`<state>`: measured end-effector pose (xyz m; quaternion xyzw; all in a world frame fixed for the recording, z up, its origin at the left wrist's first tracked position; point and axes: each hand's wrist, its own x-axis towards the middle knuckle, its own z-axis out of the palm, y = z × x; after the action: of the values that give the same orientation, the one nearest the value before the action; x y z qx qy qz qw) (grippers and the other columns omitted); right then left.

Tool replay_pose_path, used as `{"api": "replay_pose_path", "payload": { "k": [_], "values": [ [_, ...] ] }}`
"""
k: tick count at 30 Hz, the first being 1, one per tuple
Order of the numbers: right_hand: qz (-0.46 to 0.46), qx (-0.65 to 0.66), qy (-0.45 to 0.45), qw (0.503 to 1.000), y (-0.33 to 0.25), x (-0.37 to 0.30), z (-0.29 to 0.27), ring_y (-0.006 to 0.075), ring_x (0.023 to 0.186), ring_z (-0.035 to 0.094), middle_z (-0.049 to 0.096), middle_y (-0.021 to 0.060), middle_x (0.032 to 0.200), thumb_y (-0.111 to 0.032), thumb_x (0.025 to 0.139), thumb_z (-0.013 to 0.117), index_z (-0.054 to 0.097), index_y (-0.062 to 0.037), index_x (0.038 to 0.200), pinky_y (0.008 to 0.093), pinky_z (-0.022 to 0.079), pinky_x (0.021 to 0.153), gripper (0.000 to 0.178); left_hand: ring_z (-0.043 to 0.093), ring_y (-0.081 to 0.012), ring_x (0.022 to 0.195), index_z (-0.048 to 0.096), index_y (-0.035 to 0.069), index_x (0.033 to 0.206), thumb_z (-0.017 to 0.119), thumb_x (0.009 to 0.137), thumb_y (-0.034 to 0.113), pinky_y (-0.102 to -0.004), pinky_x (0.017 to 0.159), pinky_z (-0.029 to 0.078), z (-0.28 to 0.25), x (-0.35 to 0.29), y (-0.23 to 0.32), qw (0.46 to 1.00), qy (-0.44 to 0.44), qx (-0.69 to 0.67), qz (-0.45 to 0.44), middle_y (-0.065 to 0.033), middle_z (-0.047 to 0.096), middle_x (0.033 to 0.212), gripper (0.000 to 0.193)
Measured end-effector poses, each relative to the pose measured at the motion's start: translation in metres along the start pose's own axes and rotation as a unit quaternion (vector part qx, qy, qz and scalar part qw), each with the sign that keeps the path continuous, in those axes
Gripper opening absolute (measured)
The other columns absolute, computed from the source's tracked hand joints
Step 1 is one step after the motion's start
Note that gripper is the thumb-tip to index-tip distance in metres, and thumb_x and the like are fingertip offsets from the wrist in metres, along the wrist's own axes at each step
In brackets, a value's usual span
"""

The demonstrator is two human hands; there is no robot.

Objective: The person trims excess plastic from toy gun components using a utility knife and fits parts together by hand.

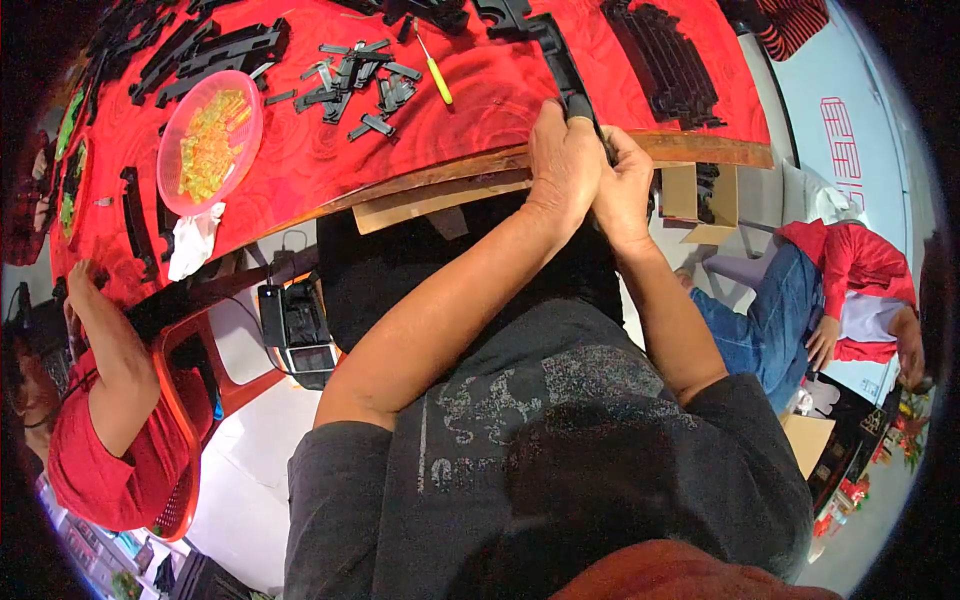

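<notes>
A long, narrow black plastic part (562, 72) reaches over the table's front edge, its far end among other black parts. My left hand (566, 158) is closed on its near end, thumb and fingers pressed together. Close against it, my right hand (624, 190) also grips that near end from the right side. The fingertips partly hide each other and what lies between them. Left of the part, a thin tool with a yellow handle (440, 82) lies on the red cloth. Small black plastic pieces (345, 85) are heaped farther left.
A pink basket (164, 165) holds yellowish translucent pieces, with a white cloth (194, 243) beside it. Long black parts lie in a row (665, 65) at right and in a pile (228, 52) at left. A cardboard box (722, 235) stands below. People sit on both sides.
</notes>
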<state>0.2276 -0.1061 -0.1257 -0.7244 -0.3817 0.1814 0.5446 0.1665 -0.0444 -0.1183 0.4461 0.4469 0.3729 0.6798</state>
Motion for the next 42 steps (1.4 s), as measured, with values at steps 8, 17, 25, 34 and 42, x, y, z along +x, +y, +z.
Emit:
{"api": "replay_pose_path", "payload": {
  "k": [8,17,25,34,42],
  "values": [
    [0.031,0.047,0.008,0.998,0.004,0.004,-0.001,0.0020,0.060,0.044,0.055,-0.0060,0.066,-0.011,0.091,0.059,0.064,0.0029,0.084,0.0224,0.037,0.051,0.017,0.061,-0.0269,0.066,0.060,-0.006,0.080,0.051,0.079,0.014,-0.0401,0.064,0.045,-0.003,0.001,0.006,0.979,0.039,0.161,0.117,-0.0205,0.062,0.070,0.022],
    [0.041,0.057,-0.007,0.998,-0.012,0.003,-0.002,0.0023,0.060,0.047,0.057,-0.0043,0.067,-0.014,0.094,0.058,0.063,0.0020,0.084,0.0213,0.040,0.052,0.019,0.063,-0.0416,0.064,0.063,-0.005,0.063,0.060,0.069,0.021,-0.0494,0.064,0.049,-0.018,0.007,0.030,0.958,-0.015,0.244,0.149,-0.0266,0.059,0.062,0.026],
    [0.037,0.084,-0.044,0.995,-0.007,0.003,-0.005,0.0024,0.062,0.047,0.055,-0.0045,0.070,-0.014,0.096,0.056,0.060,0.0012,0.086,0.0213,0.040,0.054,0.019,0.063,-0.0431,0.064,0.062,-0.007,0.063,0.058,0.070,0.018,-0.0499,0.064,0.049,-0.018,0.005,0.031,0.951,-0.008,0.258,0.167,-0.0288,0.057,0.061,0.026],
    [0.050,0.084,-0.055,0.994,-0.011,0.002,-0.006,0.0027,0.061,0.046,0.055,-0.0049,0.070,-0.014,0.096,0.055,0.061,0.0003,0.086,0.0213,0.038,0.053,0.018,0.063,-0.0442,0.066,0.062,-0.008,0.065,0.058,0.071,0.018,-0.0505,0.065,0.049,-0.018,0.005,0.029,0.942,-0.003,0.284,0.176,-0.0302,0.058,0.065,0.027],
    [0.080,0.065,-0.042,0.994,-0.010,0.005,-0.003,0.0024,0.060,0.045,0.055,-0.0051,0.068,-0.013,0.095,0.057,0.062,0.0012,0.083,0.0218,0.038,0.052,0.019,0.064,-0.0396,0.067,0.063,-0.007,0.071,0.056,0.074,0.020,-0.0453,0.066,0.049,-0.021,0.006,0.025,0.947,-0.010,0.288,0.145,-0.0273,0.060,0.066,0.028]
  ]
}}
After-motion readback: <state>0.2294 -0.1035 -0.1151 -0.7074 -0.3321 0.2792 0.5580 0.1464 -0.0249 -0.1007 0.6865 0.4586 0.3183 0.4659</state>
